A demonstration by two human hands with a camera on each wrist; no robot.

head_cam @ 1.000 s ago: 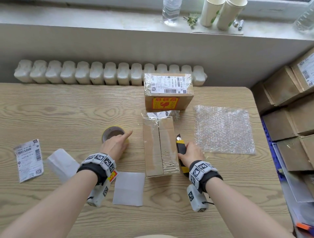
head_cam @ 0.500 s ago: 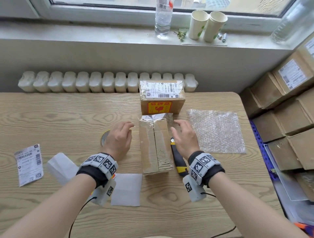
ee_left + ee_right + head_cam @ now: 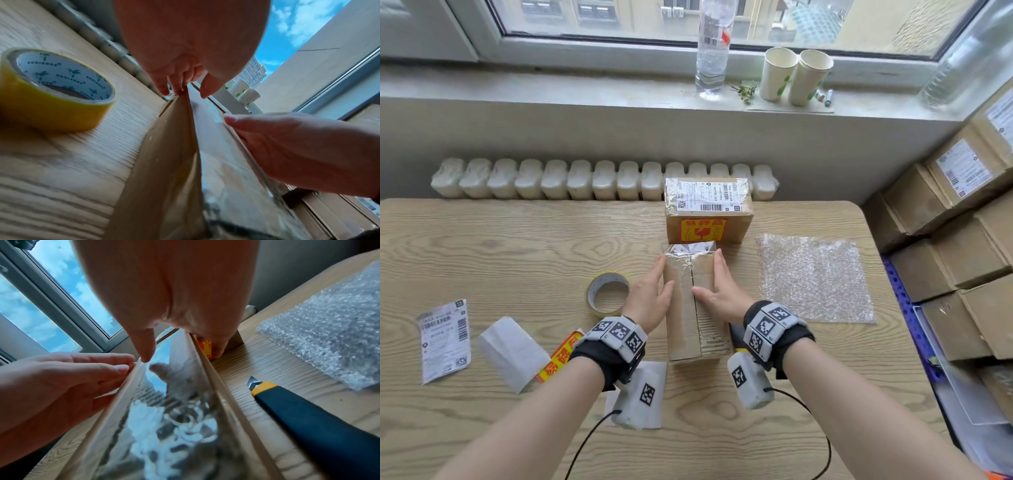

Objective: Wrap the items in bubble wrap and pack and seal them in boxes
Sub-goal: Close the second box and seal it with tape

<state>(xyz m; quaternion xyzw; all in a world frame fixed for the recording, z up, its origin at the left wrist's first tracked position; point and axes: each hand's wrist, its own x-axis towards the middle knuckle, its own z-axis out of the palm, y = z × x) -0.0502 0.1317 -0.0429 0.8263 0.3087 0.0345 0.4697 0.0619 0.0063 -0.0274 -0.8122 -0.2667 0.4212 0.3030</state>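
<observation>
Left hand (image 3: pixel 185 48) and right hand (image 3: pixel 298 146) flank the cardboard box (image 3: pixel 164 162), yellow tape roll (image 3: pixel 51 97) beside it

Tape roll (image 3: pixel 55 91): inner core printed "GENIANDE", repeated, with small plant marks, readable in left wrist view. Sealed box (image 3: pixel 708 209) at far edge of bench (image 3: pixel 500 246): white shipping label with barcode and QR code, print too small to read; below it a yellow sticker with red characters and broken-glass sign; same kind of yellow-red sticker (image 3: pixel 560 356) flat on bench under left wrist, characters not legible. Loose label (image 3: pixel 444 339) at bench left and labels on stacked boxes (image 3: pixel 962 174) at right: barcodes only, text illegible; black-white square markers on both wristbands.
</observation>
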